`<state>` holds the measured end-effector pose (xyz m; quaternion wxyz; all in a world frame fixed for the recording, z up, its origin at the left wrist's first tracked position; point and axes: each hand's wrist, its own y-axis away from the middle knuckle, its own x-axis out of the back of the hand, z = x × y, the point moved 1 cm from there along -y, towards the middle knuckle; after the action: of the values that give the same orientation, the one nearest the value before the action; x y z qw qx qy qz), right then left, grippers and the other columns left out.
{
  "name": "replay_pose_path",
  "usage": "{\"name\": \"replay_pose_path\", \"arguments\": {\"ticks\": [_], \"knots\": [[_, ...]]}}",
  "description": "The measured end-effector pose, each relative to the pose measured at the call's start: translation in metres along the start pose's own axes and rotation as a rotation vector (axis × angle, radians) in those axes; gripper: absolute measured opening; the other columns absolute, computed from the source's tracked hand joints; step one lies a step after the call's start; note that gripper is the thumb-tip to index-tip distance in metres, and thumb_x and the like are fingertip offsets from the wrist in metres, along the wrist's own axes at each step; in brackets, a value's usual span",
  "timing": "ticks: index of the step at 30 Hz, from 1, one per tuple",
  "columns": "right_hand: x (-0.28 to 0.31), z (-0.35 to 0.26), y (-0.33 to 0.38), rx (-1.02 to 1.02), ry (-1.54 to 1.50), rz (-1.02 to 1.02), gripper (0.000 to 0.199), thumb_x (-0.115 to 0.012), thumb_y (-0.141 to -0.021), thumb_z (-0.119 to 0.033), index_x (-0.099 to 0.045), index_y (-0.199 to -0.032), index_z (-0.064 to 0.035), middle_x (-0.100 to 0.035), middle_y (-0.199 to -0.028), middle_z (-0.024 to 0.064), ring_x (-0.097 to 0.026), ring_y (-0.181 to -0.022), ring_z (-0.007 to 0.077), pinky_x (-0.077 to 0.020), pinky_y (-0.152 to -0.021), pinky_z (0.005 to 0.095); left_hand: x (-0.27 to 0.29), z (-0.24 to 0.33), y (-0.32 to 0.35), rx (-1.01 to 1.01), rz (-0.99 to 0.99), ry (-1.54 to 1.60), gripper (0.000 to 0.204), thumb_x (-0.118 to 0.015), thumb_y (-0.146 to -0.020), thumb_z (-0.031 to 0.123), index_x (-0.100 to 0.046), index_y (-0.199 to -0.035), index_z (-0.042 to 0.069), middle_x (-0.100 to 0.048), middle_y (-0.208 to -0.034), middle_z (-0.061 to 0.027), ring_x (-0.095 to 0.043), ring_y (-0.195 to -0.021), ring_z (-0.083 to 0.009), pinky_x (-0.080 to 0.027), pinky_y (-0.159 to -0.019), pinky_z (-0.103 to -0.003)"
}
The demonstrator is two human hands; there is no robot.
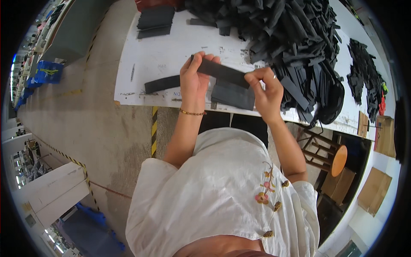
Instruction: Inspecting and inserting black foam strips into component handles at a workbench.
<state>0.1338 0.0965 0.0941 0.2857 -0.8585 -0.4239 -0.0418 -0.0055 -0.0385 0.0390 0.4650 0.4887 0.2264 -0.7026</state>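
Observation:
A dark fabric strip (224, 72) is stretched between my two hands above the table's near edge. My left hand (197, 75) grips its left end, the thumb pressed on it. My right hand (266, 90) pinches the other end between thumb and fingers. Just below the held strip, a flat stack of dark strips (233, 95) lies on the table, partly hidden by it. Another single strip (162, 84) rests to the left of my left hand, running behind my wrist.
On the white table (145, 55), a big heap of black strips (291, 30) fills the far right. Neat strip bundles (156, 21) lie at the far left. A black bag (330, 95) sits at the right edge. A round wooden stool (339, 160) stands below it.

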Motion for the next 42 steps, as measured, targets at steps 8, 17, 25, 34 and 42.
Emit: {"name": "replay_pose_path", "arguments": {"ticks": [8, 17, 25, 34, 42], "knots": [[0.030, 0.102, 0.037, -0.571, -0.052, -0.034, 0.020, -0.071, -0.086, -0.018, -0.069, -0.084, 0.0012, -0.060, -0.065, -0.0010, -0.049, -0.057, 0.0062, -0.0386, -0.053, 0.0231, 0.032, -0.037, -0.010, -0.313, -0.087, -1.127, 0.016, -0.080, -0.077, 0.017, -0.071, -0.076, 0.004, -0.065, -0.083, -0.0034, -0.058, -0.072, -0.0172, -0.046, -0.063, -0.032], [0.041, 0.099, 0.048, -0.273, 0.634, 0.000, 0.030, -0.071, -0.086, -0.026, -0.059, -0.105, -0.0069, -0.063, -0.084, 0.0120, -0.063, -0.073, 0.0328, -0.0488, -0.061, 0.0413, 0.048, -0.036, -0.077, -0.554, -0.070, -1.459, 0.012, -0.072, -0.079, 0.015, -0.068, -0.083, 0.005, -0.065, -0.084, -0.0097, -0.062, -0.078, -0.0244, -0.049, -0.071, -0.035], [0.123, 0.117, 0.056, -0.121, 1.280, -0.177, 0.043, -0.071, -0.079, -0.024, -0.060, -0.115, -0.0026, -0.055, -0.110, 0.0102, -0.052, -0.102, 0.0296, -0.0444, -0.082, 0.0412, 0.006, -0.046, -0.191, -0.823, -0.102, -1.548, 0.012, -0.069, -0.083, 0.016, -0.070, -0.082, 0.004, -0.065, -0.076, -0.0106, -0.062, -0.074, -0.0284, -0.049, -0.070, -0.036], [0.126, 0.123, 0.053, 0.046, 1.215, -0.228, 0.024, -0.063, -0.084, -0.013, -0.064, -0.103, 0.0009, -0.058, -0.095, 0.0100, -0.055, -0.089, 0.0270, -0.0458, -0.074, 0.0380, -0.029, -0.139, -0.146, -0.704, -0.623, -1.782, 0.025, -0.077, -0.076, 0.030, -0.066, -0.073, 0.008, -0.061, -0.074, -0.0077, -0.059, -0.075, -0.0291, -0.048, -0.068, -0.039], [0.127, 0.123, 0.050, 0.126, 1.093, -0.196, 0.008, -0.062, -0.081, -0.006, -0.062, -0.086, 0.0006, -0.057, -0.088, 0.0104, -0.055, -0.084, 0.0281, -0.0457, -0.073, 0.0377, -0.014, -0.177, -0.122, -0.629, -0.764, -1.992, 0.019, -0.076, -0.076, 0.024, -0.067, -0.082, 0.008, -0.065, -0.084, -0.0075, -0.064, -0.084, -0.0253, -0.050, -0.070, -0.036]]}}
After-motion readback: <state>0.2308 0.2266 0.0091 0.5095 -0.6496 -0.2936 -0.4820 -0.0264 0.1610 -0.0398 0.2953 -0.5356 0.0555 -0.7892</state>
